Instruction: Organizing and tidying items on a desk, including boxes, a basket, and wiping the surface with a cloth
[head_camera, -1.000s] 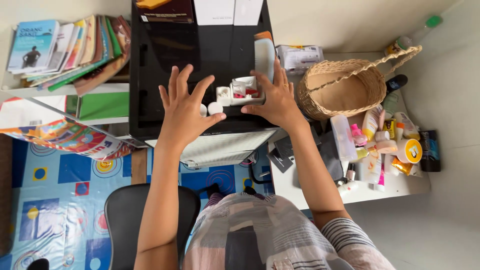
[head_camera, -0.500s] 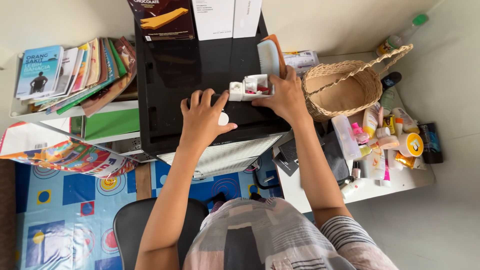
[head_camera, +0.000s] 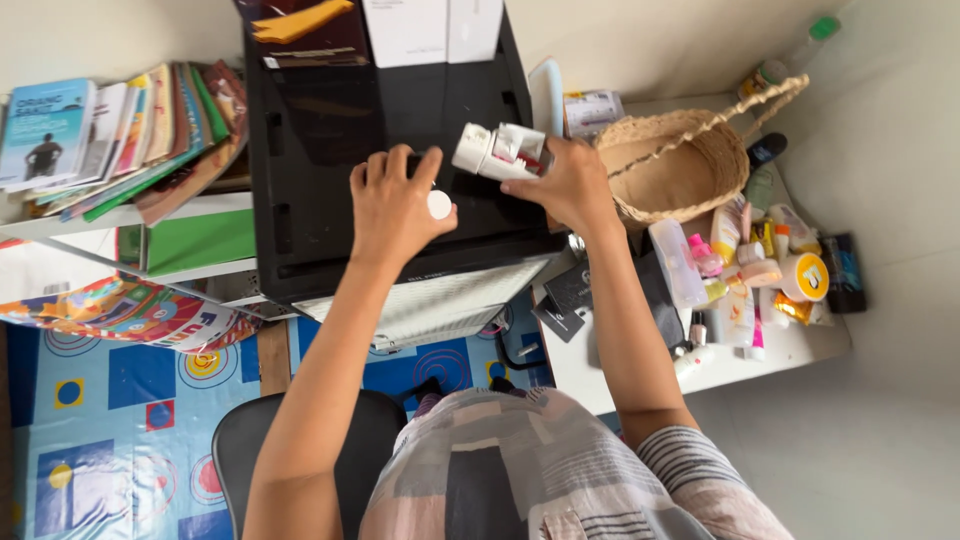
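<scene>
The white tray (head_camera: 500, 150) has lifted, tilted, gripped by the right hand (head_camera: 565, 185). The left hand (head_camera: 393, 210) pinches a round white cap (head_camera: 438, 204) above the glossy black worktop (head_camera: 330, 130).

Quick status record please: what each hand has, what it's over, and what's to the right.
left hand: closed around a small white round jar
right hand: holds a white organizer, lifted and tilted
surface below: glossy black cabinet top
right side: wicker basket, then cosmetics bottles on a white table
left side: row of books
</scene>
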